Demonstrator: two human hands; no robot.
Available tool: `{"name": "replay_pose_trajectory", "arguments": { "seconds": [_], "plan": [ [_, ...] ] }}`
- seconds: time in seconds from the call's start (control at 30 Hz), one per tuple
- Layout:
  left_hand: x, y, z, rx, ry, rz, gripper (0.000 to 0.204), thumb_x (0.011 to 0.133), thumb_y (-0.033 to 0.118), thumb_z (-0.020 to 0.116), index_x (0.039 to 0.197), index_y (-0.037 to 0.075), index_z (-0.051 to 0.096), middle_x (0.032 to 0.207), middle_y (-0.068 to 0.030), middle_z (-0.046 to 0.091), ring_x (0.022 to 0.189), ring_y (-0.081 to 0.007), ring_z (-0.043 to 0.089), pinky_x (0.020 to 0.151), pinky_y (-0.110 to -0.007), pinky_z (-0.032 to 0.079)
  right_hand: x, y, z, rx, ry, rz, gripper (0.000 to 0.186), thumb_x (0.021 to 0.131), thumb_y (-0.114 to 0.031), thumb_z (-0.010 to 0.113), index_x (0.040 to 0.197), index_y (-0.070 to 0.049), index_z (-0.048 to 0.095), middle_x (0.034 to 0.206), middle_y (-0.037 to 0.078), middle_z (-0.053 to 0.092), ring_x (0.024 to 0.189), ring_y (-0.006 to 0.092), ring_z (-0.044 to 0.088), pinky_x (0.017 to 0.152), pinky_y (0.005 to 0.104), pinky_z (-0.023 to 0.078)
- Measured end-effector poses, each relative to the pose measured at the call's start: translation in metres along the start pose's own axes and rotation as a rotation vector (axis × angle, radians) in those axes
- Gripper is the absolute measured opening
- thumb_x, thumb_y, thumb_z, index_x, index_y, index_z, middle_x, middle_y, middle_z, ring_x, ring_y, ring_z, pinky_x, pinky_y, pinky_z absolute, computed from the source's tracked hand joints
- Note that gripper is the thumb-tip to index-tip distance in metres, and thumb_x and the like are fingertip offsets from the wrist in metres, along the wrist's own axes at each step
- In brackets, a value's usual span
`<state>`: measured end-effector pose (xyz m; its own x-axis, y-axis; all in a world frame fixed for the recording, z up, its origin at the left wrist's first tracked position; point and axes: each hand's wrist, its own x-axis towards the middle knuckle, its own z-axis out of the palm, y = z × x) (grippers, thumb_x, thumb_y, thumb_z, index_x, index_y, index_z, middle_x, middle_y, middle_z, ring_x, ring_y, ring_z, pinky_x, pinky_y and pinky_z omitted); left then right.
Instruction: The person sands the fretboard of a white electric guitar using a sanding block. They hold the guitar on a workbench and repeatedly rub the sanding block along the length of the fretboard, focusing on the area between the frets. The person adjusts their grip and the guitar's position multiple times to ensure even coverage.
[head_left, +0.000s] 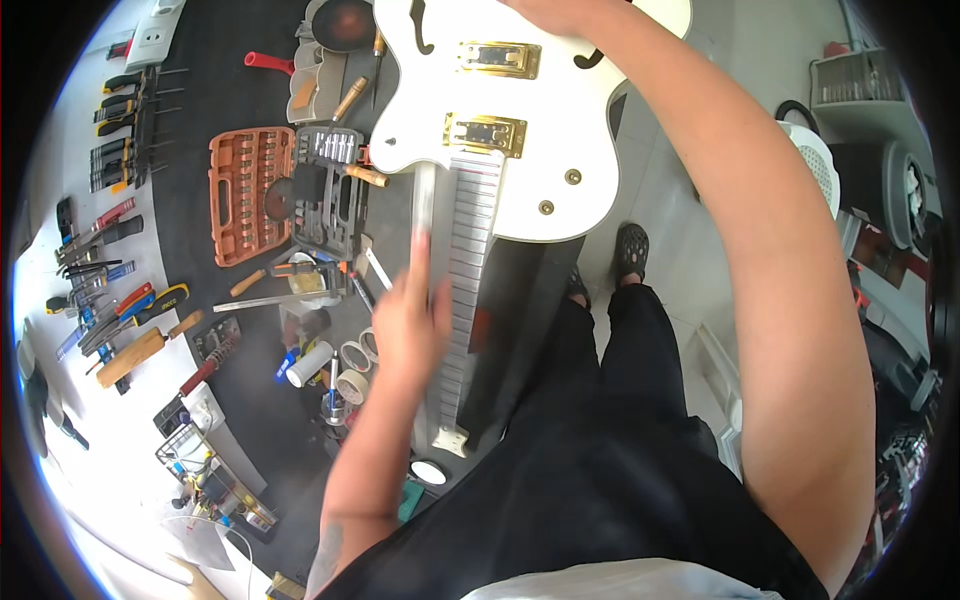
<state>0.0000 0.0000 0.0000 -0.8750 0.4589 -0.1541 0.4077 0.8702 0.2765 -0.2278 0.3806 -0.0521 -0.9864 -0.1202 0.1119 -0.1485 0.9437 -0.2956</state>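
A white hollow-body guitar (530, 120) with gold pickups and f-holes lies with its fretted neck (470, 240) pointing toward me. My left hand (405, 330) grips a long silvery bar (424, 190) beside the neck, index finger stretched along it and the other fingers curled; its upper part is blurred by motion. My right hand (545, 12) reaches to the top of the guitar body, cut by the frame's upper edge, with its fingertips out of sight.
The dark bench (190, 240) holds socket cases (250, 195), tape rolls (352, 385), a round pan (342, 22) and assorted tools. Screwdrivers and pliers (115, 130) line the left wall. My legs stand on tiled floor, with shelving (855, 80) and bins (865, 185) at the right.
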Motion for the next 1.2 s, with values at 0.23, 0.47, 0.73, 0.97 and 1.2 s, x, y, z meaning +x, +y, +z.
{"name": "replay_pose_trajectory", "arguments": {
  "seconds": [0.23,0.47,0.73,0.97,1.2],
  "plan": [
    [0.107,0.045,-0.021,0.031,0.040,-0.021,0.080,0.094,0.008,0.071,0.167,0.015,0.038,0.091,-0.0184,0.072,0.080,-0.0406,0.071,0.070,-0.051,0.056,0.001,-0.006,0.003,-0.010,0.043,-0.024,0.047,0.113,-0.038,0.042,0.159,-0.031,0.055,0.173,0.013,0.038,0.160,0.0360,0.032,0.131,0.0591,0.020],
    [-0.045,-0.012,0.002,0.042,0.048,0.115,0.084,0.092,0.004,0.072,0.168,0.004,0.034,0.089,-0.0262,0.073,0.075,-0.0393,0.074,0.069,-0.048,0.057,-0.001,-0.001,0.003,-0.035,0.001,0.001,0.048,0.114,-0.039,0.041,0.160,-0.031,0.053,0.174,0.012,0.036,0.161,0.0350,0.030,0.131,0.0588,0.019],
    [0.111,0.039,-0.018,0.021,0.081,0.050,0.085,0.094,0.009,0.072,0.169,0.017,0.035,0.090,-0.0161,0.072,0.076,-0.0395,0.071,0.070,-0.050,0.057,0.001,-0.004,0.006,-0.037,-0.009,0.016,0.048,0.114,-0.038,0.041,0.161,-0.032,0.052,0.176,0.010,0.033,0.162,0.0346,0.029,0.132,0.0581,0.017],
    [0.033,0.019,-0.008,0.032,0.021,0.020,0.083,0.093,0.008,0.073,0.168,0.016,0.037,0.090,-0.0167,0.071,0.074,-0.0379,0.071,0.065,-0.049,0.058,-0.005,-0.009,-0.008,0.004,-0.019,0.020,0.048,0.114,-0.039,0.041,0.160,-0.032,0.053,0.175,0.010,0.034,0.162,0.0343,0.029,0.132,0.0578,0.017],
    [0.016,0.013,0.001,-0.022,0.065,0.102,0.079,0.096,0.009,0.070,0.167,0.013,0.037,0.090,-0.0241,0.072,0.075,-0.0419,0.070,0.067,-0.051,0.055,0.000,0.004,0.004,-0.023,0.004,0.014,0.048,0.114,-0.039,0.041,0.159,-0.032,0.054,0.175,0.010,0.036,0.162,0.0342,0.029,0.132,0.0581,0.018]
  ]
}}
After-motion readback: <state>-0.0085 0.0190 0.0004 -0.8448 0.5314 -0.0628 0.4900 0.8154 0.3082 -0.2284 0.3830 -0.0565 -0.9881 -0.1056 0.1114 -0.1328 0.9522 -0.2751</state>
